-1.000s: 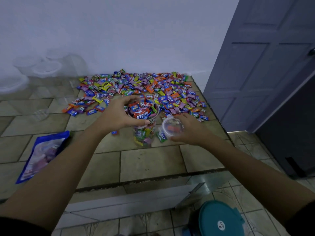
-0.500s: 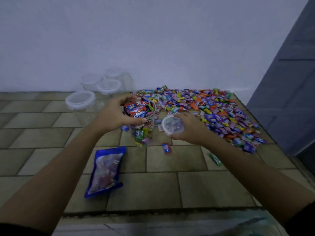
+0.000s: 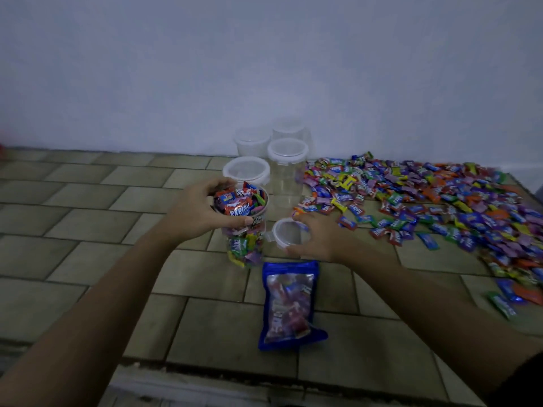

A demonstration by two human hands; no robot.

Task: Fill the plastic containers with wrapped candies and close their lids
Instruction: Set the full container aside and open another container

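Clear upright container (image 3: 245, 230), lid off, brims with wrapped candies (image 3: 239, 202); its round lid (image 3: 289, 232) sits just beside at 3 o'clock; four lidded containers (image 3: 287, 171) (clear plastic) at 12; candy pile (image 3: 426, 201) at 2

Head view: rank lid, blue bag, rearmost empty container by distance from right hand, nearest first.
1. Lid: held in the right hand.
2. Blue bag: just beside it, nearer the person.
3. Rearmost empty container: back at the wall.

**Materials / finish**
Clear, smooth plastic is noted on the filled container (image 3: 245, 230), the lid (image 3: 289, 233) and the empty containers (image 3: 286, 171) at its 12 o'clock. Glossy film wrappers are seen on the candies (image 3: 426, 201) at 3 o'clock, and a glossy blue pouch (image 3: 291, 304) at 6. Counter (image 3: 88, 259) tiles and wall (image 3: 264, 69): matt.
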